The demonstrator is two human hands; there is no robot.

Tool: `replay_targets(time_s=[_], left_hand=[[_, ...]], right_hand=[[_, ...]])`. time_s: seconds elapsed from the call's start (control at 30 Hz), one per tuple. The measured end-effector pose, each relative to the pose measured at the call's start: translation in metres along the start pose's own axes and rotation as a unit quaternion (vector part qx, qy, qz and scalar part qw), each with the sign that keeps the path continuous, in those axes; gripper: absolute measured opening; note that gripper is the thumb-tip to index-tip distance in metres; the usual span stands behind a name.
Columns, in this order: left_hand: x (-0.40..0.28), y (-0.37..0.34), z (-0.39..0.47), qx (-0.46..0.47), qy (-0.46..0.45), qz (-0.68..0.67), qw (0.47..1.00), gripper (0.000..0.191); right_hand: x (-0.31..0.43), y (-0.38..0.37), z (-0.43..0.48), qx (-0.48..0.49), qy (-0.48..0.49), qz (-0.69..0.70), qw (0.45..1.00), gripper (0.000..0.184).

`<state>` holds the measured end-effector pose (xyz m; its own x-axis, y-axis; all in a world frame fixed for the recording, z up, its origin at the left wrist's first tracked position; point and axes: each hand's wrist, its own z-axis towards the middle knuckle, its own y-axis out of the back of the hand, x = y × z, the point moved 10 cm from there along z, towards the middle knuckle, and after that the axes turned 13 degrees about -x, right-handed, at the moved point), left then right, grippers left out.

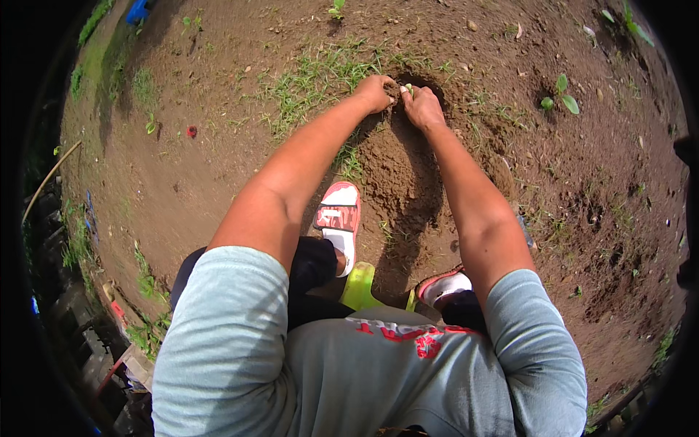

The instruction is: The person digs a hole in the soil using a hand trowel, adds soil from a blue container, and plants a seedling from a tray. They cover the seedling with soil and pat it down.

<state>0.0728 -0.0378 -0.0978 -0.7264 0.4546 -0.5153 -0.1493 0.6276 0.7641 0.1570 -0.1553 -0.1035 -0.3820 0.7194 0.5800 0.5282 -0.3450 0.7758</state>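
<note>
My left hand [375, 93] is at the left rim of a dug hole in the soil, its fingers curled round a dark clump of soil [391, 92]. Close beside it, my right hand [423, 106] pinches a small green seedling [409, 89] between thumb and fingers over the hole [431, 84]. Roots or stem below the leaves cannot be made out. A mound of loose brown soil [390, 169] lies just below both hands, towards my feet.
Grass [311, 82] grows left of the hole. A young leafy plant [562, 98] stands to the right, another [337, 9] at the top. My sandalled foot [338, 218] is beside the mound. A yellow-green plastic object [359, 284] lies between my feet.
</note>
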Motion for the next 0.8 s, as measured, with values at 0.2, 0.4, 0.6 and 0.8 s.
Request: replay_targets(time_s=[0.2,0.4,0.6,0.8], left_hand=[[-0.030,0.029,-0.024,-0.108,-0.062,0.036,0.992,0.036],[-0.038,-0.031,-0.047,0.044,-0.217,0.404,0.887,0.055],[-0.028,-0.053,-0.035,0.055,-0.267,0.512,0.815,0.059],[-0.035,-0.033,-0.050,0.011,-0.321,0.502,0.803,0.057]], right_hand=[[0.001,-0.004,0.005,0.011,0.002,0.001,1.000,0.040],[0.002,0.002,-0.002,-0.003,0.018,0.028,0.999,0.033],[0.004,0.011,-0.023,0.014,0.018,0.039,0.999,0.047],[0.007,0.049,-0.047,0.027,0.033,0.109,0.993,0.053]])
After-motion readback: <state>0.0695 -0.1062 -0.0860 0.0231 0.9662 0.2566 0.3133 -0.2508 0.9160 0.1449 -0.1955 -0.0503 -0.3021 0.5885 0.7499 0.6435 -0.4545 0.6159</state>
